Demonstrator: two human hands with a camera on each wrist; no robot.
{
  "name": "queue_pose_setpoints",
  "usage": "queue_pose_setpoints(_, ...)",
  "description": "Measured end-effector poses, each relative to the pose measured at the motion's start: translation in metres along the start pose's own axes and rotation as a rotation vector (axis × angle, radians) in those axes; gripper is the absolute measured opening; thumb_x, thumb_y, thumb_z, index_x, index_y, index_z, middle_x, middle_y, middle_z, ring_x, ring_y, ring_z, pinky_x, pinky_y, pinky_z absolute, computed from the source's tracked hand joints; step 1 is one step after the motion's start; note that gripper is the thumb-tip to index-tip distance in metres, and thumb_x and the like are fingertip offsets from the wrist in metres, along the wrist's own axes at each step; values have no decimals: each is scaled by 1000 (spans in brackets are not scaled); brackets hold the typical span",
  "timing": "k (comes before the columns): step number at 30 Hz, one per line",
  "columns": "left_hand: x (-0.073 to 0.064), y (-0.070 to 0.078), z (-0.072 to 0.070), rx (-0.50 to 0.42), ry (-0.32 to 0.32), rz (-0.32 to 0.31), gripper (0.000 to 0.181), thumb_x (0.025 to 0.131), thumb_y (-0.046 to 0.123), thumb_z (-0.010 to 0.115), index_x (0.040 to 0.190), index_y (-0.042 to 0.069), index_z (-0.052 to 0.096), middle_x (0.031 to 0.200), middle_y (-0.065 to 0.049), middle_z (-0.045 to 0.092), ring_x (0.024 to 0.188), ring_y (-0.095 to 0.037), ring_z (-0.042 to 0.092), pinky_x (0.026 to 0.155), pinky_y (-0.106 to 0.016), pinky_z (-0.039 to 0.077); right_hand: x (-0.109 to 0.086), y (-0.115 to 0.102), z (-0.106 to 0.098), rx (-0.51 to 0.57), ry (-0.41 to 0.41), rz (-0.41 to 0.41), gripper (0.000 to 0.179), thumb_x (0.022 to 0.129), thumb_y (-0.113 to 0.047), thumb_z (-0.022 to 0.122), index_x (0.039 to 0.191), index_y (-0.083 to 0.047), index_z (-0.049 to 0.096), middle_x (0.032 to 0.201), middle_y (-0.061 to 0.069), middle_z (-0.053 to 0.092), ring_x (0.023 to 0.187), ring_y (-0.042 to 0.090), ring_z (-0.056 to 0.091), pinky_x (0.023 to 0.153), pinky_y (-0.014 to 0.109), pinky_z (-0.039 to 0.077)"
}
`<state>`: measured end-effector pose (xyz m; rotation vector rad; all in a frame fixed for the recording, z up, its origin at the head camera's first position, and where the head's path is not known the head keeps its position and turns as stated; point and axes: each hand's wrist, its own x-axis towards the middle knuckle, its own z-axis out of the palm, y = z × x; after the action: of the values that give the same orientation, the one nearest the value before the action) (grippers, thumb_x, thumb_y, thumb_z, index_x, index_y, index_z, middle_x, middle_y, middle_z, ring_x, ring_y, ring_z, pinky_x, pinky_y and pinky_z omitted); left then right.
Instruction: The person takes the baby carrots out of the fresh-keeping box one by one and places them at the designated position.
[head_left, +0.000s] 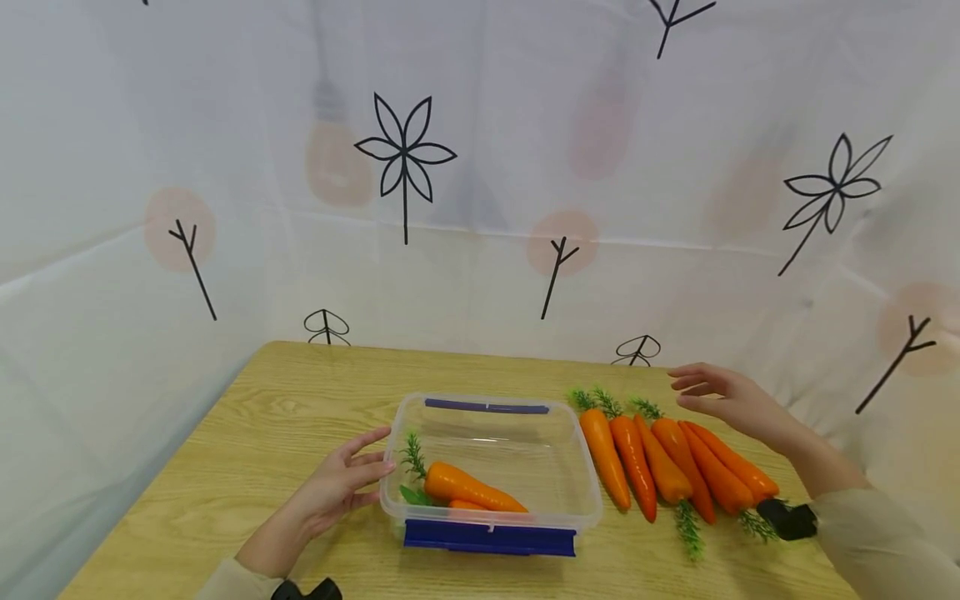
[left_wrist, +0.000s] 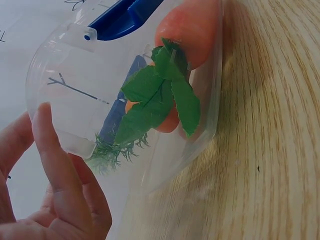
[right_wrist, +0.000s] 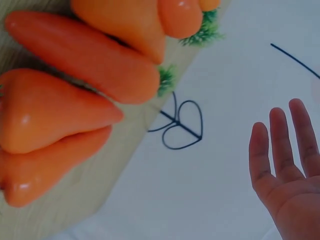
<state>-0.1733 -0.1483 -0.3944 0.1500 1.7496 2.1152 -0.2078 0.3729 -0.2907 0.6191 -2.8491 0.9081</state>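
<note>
A clear plastic food container (head_left: 590, 467) with blue clips stands on the table. Inside its front part lie an orange toy carrot (head_left: 472, 487) with a feathery green top and, partly hidden, another orange piece. Broad green leaves (left_wrist: 145, 107) show through the wall in the left wrist view. My left hand (head_left: 341, 483) touches the container's left side with extended fingers. Over on the right, several toy carrots (head_left: 633, 458) lie side by side. My right hand (head_left: 723, 398) hovers beyond their far end, holding nothing, its fingers loosely extended in the right wrist view.
The wooden table (head_left: 315, 392) ends at a white patterned cloth (head_left: 480, 292) hanging behind it and along both sides. A dark wrist strap (head_left: 787, 518) is by the right sleeve, near the rightmost carrots.
</note>
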Motion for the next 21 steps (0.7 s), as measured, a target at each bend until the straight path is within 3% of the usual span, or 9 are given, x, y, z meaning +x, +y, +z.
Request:
queue_pose_setpoints(4,-1,0,0,2,2,1,72,88,13,65,146,5,23,127,-20,48,98,-22,60,67,-23,54,8,-12,3,-11,-7,2,39,94,-24,58,129,-9,51,116,11,59,98,8,57,78,31,50)
queue_pose_setpoints(11,-1,1,1,9,3,1,72,88,13,65,146,6,24,127,-21,47,95,-21,61,66,-23,54,18,-33,6,34,-58,11,39,93,-27,58,129,-12,51,118,11,58,104,27,56,80,42,49)
queue_pose_setpoints(21,-1,0,1,15,5,3,72,88,13,65,146,5,24,128,-21,47,95,-21,61,66,-23,54,33,-45,18,164,-113,-43,38,93,-19,60,127,-7,52,118,13,57,105,31,54,80,34,50)
